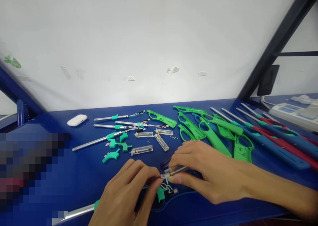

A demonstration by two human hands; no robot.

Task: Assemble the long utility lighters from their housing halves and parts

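Note:
My right hand (198, 173) is closed around a clear lighter fuel tank (181, 169), its valve end pointing left. At that end, the thumb and forefinger of my left hand (131, 186) pinch a small pale pink piece (162, 176), which meets or nearly meets the tank. Beneath both hands lies a blue lighter shell (171, 201), partly hidden. A green trigger (161, 194) and thin white wires (168, 187) show there. From under my left hand a metal tube (80, 211) with a green collar runs out to the left. A dark blue part (165, 162) sits beside my right fingertips.
Further back lie several metal tubes with wires (99, 141), loose green triggers (111, 156) and clear fuel tanks (142, 149). Green shell halves (191, 125) are grouped right of centre. Blue and red lighters (273, 143) lie at right. A white case (77, 120) stands at back left.

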